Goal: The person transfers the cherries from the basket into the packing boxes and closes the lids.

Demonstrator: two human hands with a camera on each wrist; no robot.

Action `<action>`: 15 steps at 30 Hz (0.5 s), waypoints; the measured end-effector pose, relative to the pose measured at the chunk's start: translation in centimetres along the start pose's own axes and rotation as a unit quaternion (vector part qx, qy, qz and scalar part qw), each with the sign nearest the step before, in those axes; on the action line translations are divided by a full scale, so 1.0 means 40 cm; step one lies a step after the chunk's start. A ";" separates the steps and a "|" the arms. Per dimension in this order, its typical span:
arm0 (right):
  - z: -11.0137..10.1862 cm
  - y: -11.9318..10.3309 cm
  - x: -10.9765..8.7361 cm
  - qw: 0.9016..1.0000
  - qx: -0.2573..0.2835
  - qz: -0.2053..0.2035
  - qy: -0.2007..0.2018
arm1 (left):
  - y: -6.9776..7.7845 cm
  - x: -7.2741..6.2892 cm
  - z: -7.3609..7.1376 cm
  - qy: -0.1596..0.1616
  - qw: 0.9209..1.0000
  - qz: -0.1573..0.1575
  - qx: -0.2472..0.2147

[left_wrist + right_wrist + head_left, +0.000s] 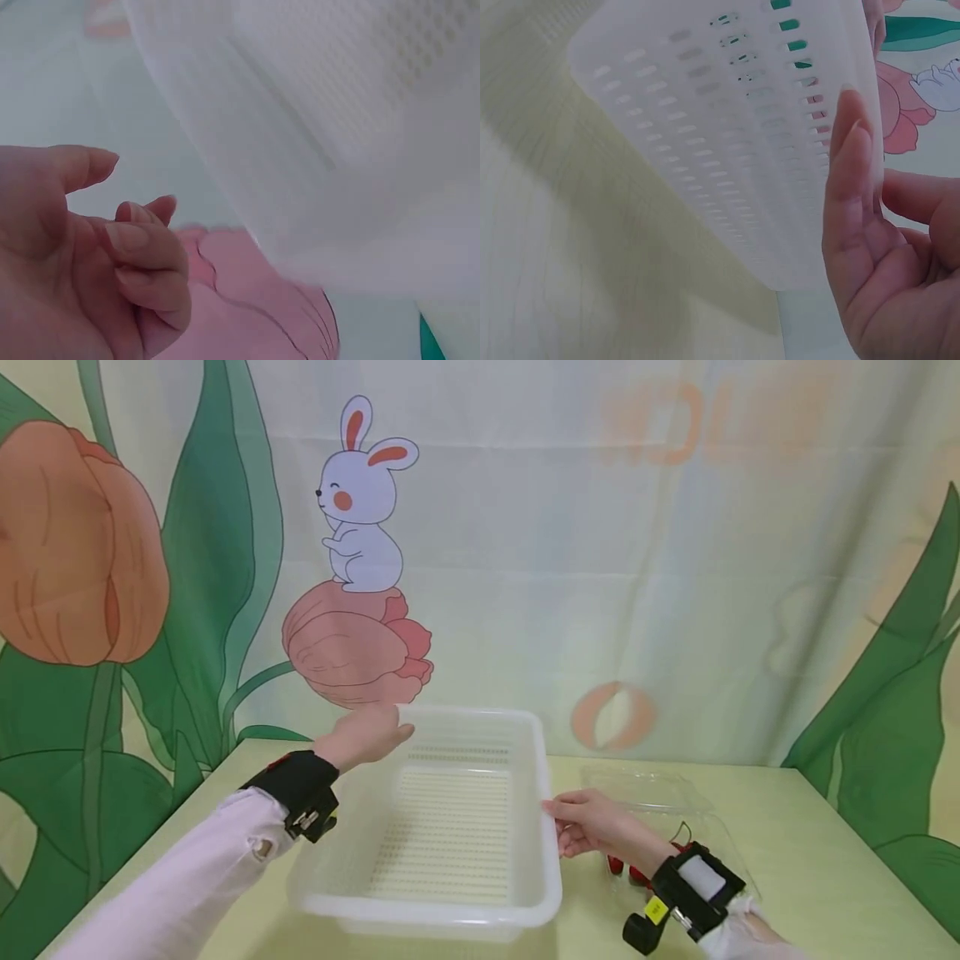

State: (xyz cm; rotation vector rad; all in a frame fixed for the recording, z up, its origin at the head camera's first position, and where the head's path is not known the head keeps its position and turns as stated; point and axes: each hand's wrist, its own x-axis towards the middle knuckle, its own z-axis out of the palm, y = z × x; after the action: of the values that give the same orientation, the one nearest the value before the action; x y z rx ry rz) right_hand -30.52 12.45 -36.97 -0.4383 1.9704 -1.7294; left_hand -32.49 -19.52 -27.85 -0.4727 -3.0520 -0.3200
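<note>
A white plastic basket [457, 906] with slotted sides and a perforated bottom stands in the middle of the head view, nothing inside it. My right hand [592, 822] pinches its right rim, thumb over the edge and fingers along the outer wall; the right wrist view shows this grip on the slotted side [705, 135]. Near the far left rim is my left hand [367, 735]. In the left wrist view its fingers [154, 266] hang loosely curled, apart from the basket, holding nothing. Whether the basket's bottom fully touches the table is hard to tell.
Behind my right wrist, a clear plastic box [723, 843] with its lid [645, 787] raised lies on the pale yellow table [840, 852]. Red items [615, 864] are in or by it, partly hidden. A printed curtain [510, 568] hangs at the table's far edge.
</note>
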 end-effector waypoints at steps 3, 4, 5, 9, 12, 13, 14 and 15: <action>0.019 -0.001 0.013 1.000 0.001 -0.004 -0.003 | 0.042 0.001 0.025 -0.033 0.999 0.021 0.017; 0.024 0.000 0.017 1.000 -0.001 -0.006 -0.003 | 0.054 0.001 0.034 -0.040 0.999 0.026 0.023; 0.027 0.001 0.019 1.000 -0.003 -0.007 -0.002 | 0.066 0.003 0.043 -0.044 0.998 0.027 0.025; 0.029 0.006 0.020 1.000 -0.022 -0.007 0.005 | 0.105 0.013 0.067 -0.042 0.998 0.031 0.028; 0.017 0.004 0.013 0.999 -0.029 -0.001 0.019 | 0.130 0.020 0.078 -0.040 0.998 0.033 0.023; 0.011 0.003 0.009 0.999 -0.032 0.000 0.025 | 0.140 0.023 0.082 -0.042 0.998 0.031 0.018; 0.006 0.000 0.005 0.999 -0.035 0.000 0.032 | 0.149 0.026 0.086 -0.041 0.999 0.031 0.013; -0.001 -0.002 0.001 0.999 -0.039 -0.001 0.038 | 0.158 0.030 0.092 -0.042 0.999 0.032 0.008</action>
State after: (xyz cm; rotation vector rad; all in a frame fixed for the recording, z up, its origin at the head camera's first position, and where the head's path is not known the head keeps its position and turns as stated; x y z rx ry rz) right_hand -30.58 12.45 -36.89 -0.4060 2.0971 -1.6976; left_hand -31.75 -12.49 -30.12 -0.5954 -3.1101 -0.2795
